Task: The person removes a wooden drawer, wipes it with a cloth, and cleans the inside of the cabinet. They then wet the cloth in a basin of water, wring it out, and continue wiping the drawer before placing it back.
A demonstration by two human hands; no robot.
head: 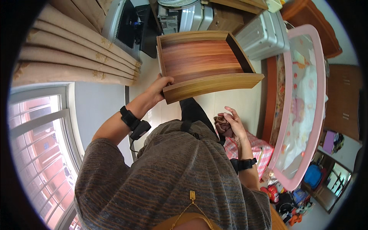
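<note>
A wooden drawer (201, 57) with a reddish wood-grain bottom is held up in front of me, its inside facing me. My left hand (161, 88) grips its near left corner, the thumb over the side wall and the other fingers hidden behind. Its yellowish-brown front panel (212, 85) runs along the side nearest me. Lower and to the right, apart from the drawer, my right hand (234, 122) holds a crumpled brown cloth (223, 126).
A pink-framed bed guard (312, 115) with printed mesh stands along the bed on the right. Below it sits a red checked bag (258, 152). Beige curtains (86, 54) and a barred window are on the left. Silvery computer cases (260, 36) and a wooden desk (230, 20) stand ahead.
</note>
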